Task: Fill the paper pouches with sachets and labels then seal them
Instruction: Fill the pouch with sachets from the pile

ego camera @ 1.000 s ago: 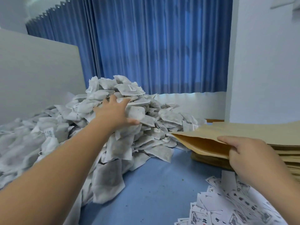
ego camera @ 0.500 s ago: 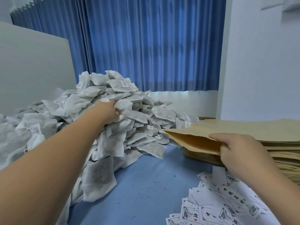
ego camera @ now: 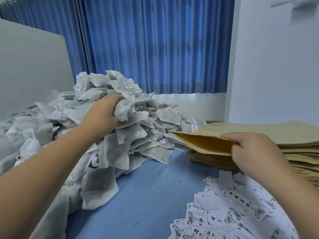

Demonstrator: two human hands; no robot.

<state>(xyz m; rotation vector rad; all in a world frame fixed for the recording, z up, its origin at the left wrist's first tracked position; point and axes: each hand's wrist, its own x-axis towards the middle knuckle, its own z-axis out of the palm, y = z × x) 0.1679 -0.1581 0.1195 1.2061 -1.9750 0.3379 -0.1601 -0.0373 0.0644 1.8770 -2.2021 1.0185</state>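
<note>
A big heap of white mesh sachets (ego camera: 96, 135) with small tags covers the left of the blue table. My left hand (ego camera: 105, 112) is buried near the top of the heap and grips a bunch of sachets (ego camera: 123, 109) in its curled fingers. My right hand (ego camera: 250, 149) pinches the upper edge of a brown paper pouch (ego camera: 203, 144), holding its mouth open toward the heap. That pouch lies on top of a stack of flat pouches (ego camera: 300, 152). Printed white labels (ego camera: 229, 213) lie scattered at the lower right.
A grey board (ego camera: 32, 69) stands behind the heap at the left. Blue curtains (ego camera: 155, 49) hang at the back and a white wall (ego camera: 276, 66) rises on the right. Bare blue table top (ego camera: 146, 195) lies between the heap and the labels.
My left hand went from resting flat on the heap to closing its fingers round a bunch of sachets. My right hand has kept the pouch mouth open.
</note>
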